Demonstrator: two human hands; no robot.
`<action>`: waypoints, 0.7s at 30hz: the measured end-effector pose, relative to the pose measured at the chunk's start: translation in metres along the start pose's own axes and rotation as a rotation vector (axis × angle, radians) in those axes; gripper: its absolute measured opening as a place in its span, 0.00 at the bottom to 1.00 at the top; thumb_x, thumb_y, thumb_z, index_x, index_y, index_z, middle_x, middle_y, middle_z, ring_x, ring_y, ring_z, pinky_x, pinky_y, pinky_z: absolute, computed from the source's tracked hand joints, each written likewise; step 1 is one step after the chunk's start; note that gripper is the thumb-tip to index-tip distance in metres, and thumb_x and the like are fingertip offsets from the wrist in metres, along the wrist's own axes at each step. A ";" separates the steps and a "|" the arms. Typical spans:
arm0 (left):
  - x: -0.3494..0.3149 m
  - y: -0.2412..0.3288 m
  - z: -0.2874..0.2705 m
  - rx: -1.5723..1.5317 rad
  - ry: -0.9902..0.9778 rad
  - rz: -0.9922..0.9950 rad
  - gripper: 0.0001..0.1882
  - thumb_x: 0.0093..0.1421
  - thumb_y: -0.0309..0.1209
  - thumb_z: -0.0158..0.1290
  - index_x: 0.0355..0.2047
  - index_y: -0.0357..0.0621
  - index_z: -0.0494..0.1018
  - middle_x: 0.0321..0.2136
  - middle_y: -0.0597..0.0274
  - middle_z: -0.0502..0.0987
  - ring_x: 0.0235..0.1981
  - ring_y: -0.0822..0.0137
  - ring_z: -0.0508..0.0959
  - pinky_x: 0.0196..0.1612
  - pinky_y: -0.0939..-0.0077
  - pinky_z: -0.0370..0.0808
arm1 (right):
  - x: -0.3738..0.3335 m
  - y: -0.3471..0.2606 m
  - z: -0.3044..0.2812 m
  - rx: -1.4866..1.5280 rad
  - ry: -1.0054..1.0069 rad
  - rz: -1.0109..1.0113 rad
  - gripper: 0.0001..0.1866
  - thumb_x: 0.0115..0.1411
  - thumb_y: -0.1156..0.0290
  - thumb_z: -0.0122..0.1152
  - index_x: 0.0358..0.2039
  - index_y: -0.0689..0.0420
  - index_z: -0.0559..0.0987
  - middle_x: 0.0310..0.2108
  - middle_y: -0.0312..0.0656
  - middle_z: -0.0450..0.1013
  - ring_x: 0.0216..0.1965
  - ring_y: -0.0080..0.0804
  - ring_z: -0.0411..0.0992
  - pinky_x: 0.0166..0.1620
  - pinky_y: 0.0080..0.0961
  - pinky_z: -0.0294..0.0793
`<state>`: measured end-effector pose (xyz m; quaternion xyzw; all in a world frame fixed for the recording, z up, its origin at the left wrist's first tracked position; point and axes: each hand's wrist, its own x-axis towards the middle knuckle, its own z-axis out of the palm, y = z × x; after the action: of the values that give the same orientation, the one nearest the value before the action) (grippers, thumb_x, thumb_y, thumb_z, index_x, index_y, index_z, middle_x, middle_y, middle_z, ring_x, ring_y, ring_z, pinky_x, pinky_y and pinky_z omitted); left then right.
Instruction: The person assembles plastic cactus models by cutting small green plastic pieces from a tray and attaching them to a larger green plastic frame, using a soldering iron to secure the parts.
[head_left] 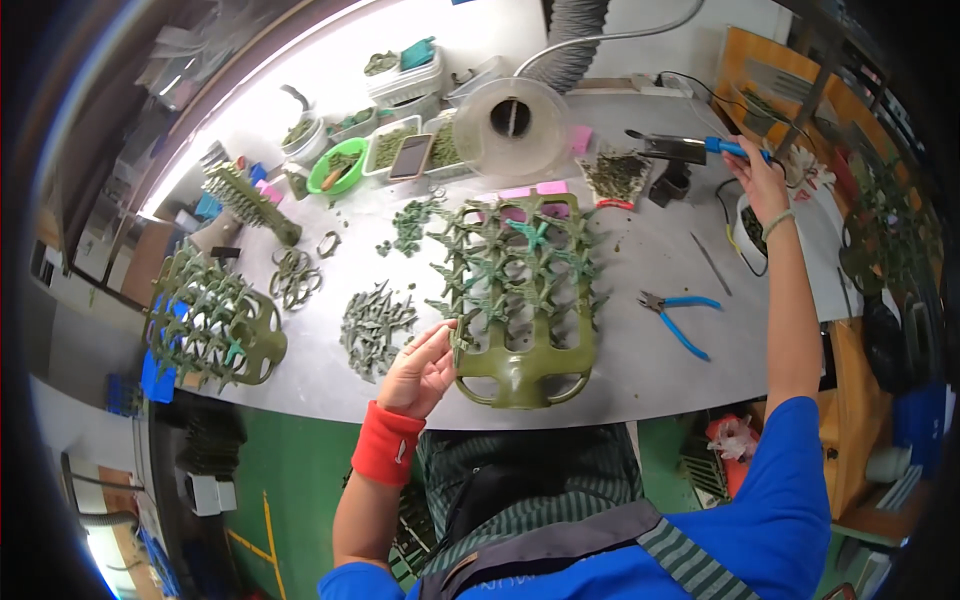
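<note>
My left hand, with a red wristband above it, pinches the near left edge of an olive-green slotted frame. Rows of green star-shaped, branching pieces stand on the frame, one of them brighter teal. At the far right, my right hand is closed around the blue handle of what looks like a soldering iron. The iron's metal end lies at a dark holder. Left of the frame is a heap of grey-green branching pieces, near my left hand.
Blue-handled pliers and a thin metal rod lie to the right. Another loaded frame stands at the left edge. Behind are a green bowl, a phone, tubs, and a clear funnel hood on a duct.
</note>
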<state>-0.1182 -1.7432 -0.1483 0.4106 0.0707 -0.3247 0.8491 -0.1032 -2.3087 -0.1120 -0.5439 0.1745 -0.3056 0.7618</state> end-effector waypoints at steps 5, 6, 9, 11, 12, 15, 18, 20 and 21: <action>0.013 0.000 0.035 0.409 -0.031 0.103 0.10 0.63 0.21 0.52 0.45 0.36 0.74 0.36 0.64 0.77 0.36 0.74 0.78 0.42 0.81 0.78 | -0.062 -0.024 -0.010 0.122 -0.035 -0.081 0.17 0.62 0.68 0.60 0.45 0.68 0.75 0.43 0.46 0.76 0.42 0.33 0.77 0.51 0.24 0.77; 0.018 -0.002 0.044 0.533 -0.069 0.131 0.11 0.62 0.21 0.53 0.45 0.36 0.74 0.37 0.63 0.77 0.36 0.73 0.79 0.43 0.81 0.78 | -0.076 -0.029 -0.015 0.157 0.012 -0.108 0.17 0.62 0.69 0.61 0.45 0.68 0.75 0.43 0.46 0.76 0.42 0.34 0.77 0.51 0.24 0.77; 0.031 -0.003 0.083 0.839 -0.223 0.159 0.12 0.60 0.21 0.54 0.46 0.34 0.75 0.37 0.61 0.79 0.37 0.72 0.80 0.42 0.82 0.77 | -0.111 -0.037 -0.034 0.183 0.032 -0.123 0.16 0.61 0.69 0.61 0.44 0.68 0.75 0.42 0.46 0.76 0.42 0.34 0.77 0.49 0.24 0.79; 0.046 -0.006 0.091 0.946 -0.306 0.146 0.12 0.60 0.19 0.54 0.44 0.32 0.76 0.36 0.59 0.80 0.37 0.71 0.80 0.44 0.81 0.77 | -0.129 -0.033 -0.043 0.218 0.044 -0.114 0.15 0.62 0.69 0.61 0.43 0.68 0.76 0.41 0.45 0.76 0.41 0.34 0.78 0.48 0.24 0.79; 0.055 -0.010 0.093 1.000 -0.357 0.164 0.12 0.60 0.19 0.54 0.44 0.32 0.76 0.36 0.59 0.80 0.37 0.72 0.80 0.43 0.81 0.77 | -0.139 -0.034 -0.046 0.214 0.059 -0.118 0.15 0.62 0.69 0.61 0.43 0.68 0.76 0.41 0.45 0.76 0.41 0.34 0.78 0.48 0.24 0.79; 0.079 -0.018 0.097 1.030 -0.422 0.151 0.12 0.60 0.18 0.54 0.45 0.31 0.75 0.35 0.60 0.80 0.37 0.73 0.80 0.43 0.81 0.77 | -0.169 -0.044 -0.046 0.176 0.132 -0.055 0.16 0.62 0.69 0.61 0.44 0.67 0.76 0.42 0.44 0.76 0.39 0.32 0.78 0.46 0.22 0.79; 0.091 -0.023 0.110 1.208 -0.369 0.157 0.10 0.60 0.18 0.53 0.43 0.33 0.76 0.35 0.61 0.80 0.35 0.74 0.79 0.42 0.82 0.77 | -0.184 -0.043 -0.059 0.169 0.153 -0.029 0.16 0.61 0.68 0.61 0.44 0.66 0.76 0.42 0.43 0.76 0.38 0.32 0.78 0.44 0.22 0.78; 0.099 -0.033 0.110 1.120 -0.396 0.165 0.10 0.60 0.18 0.53 0.42 0.33 0.76 0.34 0.61 0.80 0.35 0.74 0.79 0.41 0.82 0.77 | -0.192 -0.041 -0.064 0.174 0.173 -0.016 0.15 0.62 0.68 0.61 0.44 0.66 0.76 0.42 0.43 0.76 0.38 0.31 0.78 0.44 0.22 0.78; 0.103 -0.036 0.110 1.032 -0.415 0.181 0.09 0.60 0.18 0.53 0.41 0.33 0.77 0.33 0.61 0.80 0.35 0.74 0.79 0.41 0.82 0.77 | -0.195 -0.040 -0.066 0.181 0.183 -0.005 0.15 0.62 0.68 0.61 0.44 0.65 0.76 0.42 0.43 0.76 0.38 0.31 0.78 0.44 0.22 0.78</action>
<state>-0.0758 -1.8922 -0.1394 0.7045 -0.3014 -0.3172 0.5587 -0.3010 -2.2374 -0.1102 -0.4431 0.2137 -0.3706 0.7878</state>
